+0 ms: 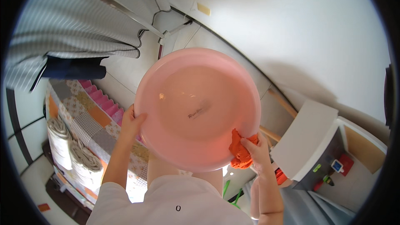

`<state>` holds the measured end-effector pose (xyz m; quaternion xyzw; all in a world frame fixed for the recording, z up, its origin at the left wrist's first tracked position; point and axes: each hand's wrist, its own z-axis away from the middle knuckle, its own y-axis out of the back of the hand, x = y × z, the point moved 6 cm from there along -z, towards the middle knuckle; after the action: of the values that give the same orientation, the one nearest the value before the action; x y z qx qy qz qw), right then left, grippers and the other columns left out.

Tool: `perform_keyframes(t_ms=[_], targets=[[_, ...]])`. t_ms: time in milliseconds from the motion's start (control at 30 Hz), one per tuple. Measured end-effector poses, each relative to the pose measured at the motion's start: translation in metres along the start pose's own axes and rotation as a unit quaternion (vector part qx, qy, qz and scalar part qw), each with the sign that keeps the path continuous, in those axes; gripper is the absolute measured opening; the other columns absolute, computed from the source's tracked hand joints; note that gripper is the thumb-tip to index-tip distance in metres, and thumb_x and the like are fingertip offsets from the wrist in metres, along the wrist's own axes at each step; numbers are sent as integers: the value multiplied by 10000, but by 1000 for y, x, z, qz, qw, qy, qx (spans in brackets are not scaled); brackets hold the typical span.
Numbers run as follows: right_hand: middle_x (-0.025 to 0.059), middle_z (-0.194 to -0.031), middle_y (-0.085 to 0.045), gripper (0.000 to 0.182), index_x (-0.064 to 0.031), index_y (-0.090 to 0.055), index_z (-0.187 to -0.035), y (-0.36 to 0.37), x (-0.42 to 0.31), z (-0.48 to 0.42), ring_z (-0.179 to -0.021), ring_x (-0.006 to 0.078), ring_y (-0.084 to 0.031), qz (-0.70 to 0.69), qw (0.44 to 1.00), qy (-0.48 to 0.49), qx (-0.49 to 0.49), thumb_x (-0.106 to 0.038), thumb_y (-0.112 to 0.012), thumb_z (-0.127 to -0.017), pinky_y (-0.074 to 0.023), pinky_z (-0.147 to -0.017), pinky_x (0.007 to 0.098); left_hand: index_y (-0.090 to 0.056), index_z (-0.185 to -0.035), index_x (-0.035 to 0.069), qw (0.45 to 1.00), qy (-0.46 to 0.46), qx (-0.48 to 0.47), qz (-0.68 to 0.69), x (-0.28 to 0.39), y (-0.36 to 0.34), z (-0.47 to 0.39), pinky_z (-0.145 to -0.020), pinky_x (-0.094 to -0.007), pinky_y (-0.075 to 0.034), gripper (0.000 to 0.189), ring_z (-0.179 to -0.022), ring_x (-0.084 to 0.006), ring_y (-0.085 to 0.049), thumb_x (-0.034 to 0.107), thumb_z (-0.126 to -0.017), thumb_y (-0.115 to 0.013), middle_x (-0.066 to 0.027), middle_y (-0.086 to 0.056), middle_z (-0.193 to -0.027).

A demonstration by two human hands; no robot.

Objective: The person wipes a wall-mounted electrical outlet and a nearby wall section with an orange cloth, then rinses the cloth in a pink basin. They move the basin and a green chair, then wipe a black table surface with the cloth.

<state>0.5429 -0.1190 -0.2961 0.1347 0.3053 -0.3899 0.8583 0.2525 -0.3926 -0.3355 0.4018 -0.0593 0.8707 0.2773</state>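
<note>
A round pink plastic basin (200, 78), with what looks like water inside, is held up in front of my body. My left hand (134, 120) grips its left rim, thumb over the edge and fingers hidden beneath. At the lower right rim, my right hand (256, 151) presses a bunched orange cloth (242, 153) against the basin. Part of the cloth lies over the rim into the basin. The fingers of the right hand are partly hidden behind the rim and cloth.
On the left is a bed with a patchwork cover (103, 128) and rolled white textiles (86, 156). Striped curtains (93, 22) hang from a metal frame at upper left. A white desk (304, 140) with small items stands at right, beside the white wall (281, 22).
</note>
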Motion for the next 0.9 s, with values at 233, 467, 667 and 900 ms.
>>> perform_keyframes(t_ms=[233,467,667,900], targets=[[88,-994,-655,335,47,-587,-1111,-49,-100,119,-882,150,-619,161,985,62,-15,-62,-593,-795,-493,-797,287,-560,-1156,-76,991,-14,37,127,13,54,121,-785,-280,-506,387,-897,-160,-629,29,-784,-550,-107,-645,-1050],[104,-966,-648,317,52,-598,-1068,-159,-122,170,-854,176,-639,228,969,44,-86,-62,-569,-774,-513,-773,285,-597,-1078,-72,979,-8,159,127,1,168,220,-703,-280,-493,338,-796,-131,-609,91,-783,-573,-76,-652,-899],[135,-1017,-645,373,65,-571,-1129,-294,-87,165,-885,204,-643,197,967,28,-158,-49,-585,-774,-528,-784,298,-619,-1042,-41,954,-31,283,89,2,295,278,-673,-305,-491,316,-747,-157,-623,141,-788,-574,-103,-665,-826],[162,-1057,-642,406,70,-549,-1169,-481,-78,170,-940,241,-642,249,933,9,-261,-49,-586,-782,-532,-824,324,-629,-1046,-16,927,-8,370,58,-2,442,317,-682,-334,-493,330,-739,-199,-636,160,-772,-575,-131,-671,-828]])
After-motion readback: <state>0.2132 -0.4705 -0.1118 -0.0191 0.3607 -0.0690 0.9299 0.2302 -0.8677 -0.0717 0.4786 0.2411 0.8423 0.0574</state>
